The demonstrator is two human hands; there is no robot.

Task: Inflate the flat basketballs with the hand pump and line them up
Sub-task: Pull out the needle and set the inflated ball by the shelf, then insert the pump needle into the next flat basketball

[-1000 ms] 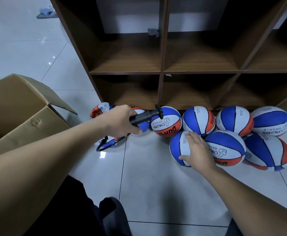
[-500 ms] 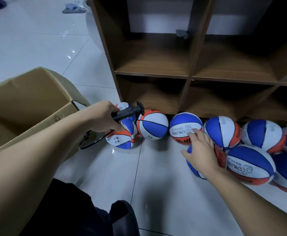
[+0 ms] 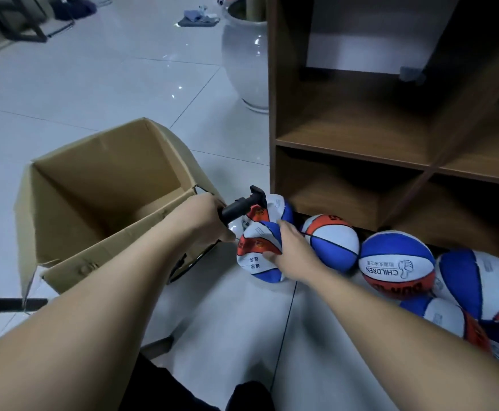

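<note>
In the centre of the frame I see my left hand [image 3: 209,221] clenched around the black hand pump [image 3: 240,206]. The pump barrel points up and to the right, and its T-shaped handle is at the top end, just above the flat balls. A thin black hose [image 3: 189,262] hangs down from under this hand toward the floor, beside the cardboard box [image 3: 100,203].

My right hand [image 3: 291,250] grasps a flat basketball [image 3: 257,256] a little right of the centre. The fingers curl over its crumpled upper edge, and the thumb presses on the orange panel. This ball is white, blue and orange, and it looks folded and wrinkled. A second flat basketball [image 3: 275,207] lies just behind it, touching it, near the lower corner of the wooden shelf [image 3: 346,137].

To the right of my right hand, a row of round balls lies on the tiled floor [image 3: 227,336] along the foot of the shelf. The first inflated ball [image 3: 331,241] is just beside my hand. Next comes the ball with the word CHILDREN [image 3: 396,266], and after it one more ball [image 3: 479,286] near the right edge. Further balls [image 3: 446,318] lie in front of them at the lower right, partly cut by the frame.

The open cardboard box stands at the left of the frame. A white ceramic vase [image 3: 244,54] stands at the upper middle, beside the shelf.
</note>
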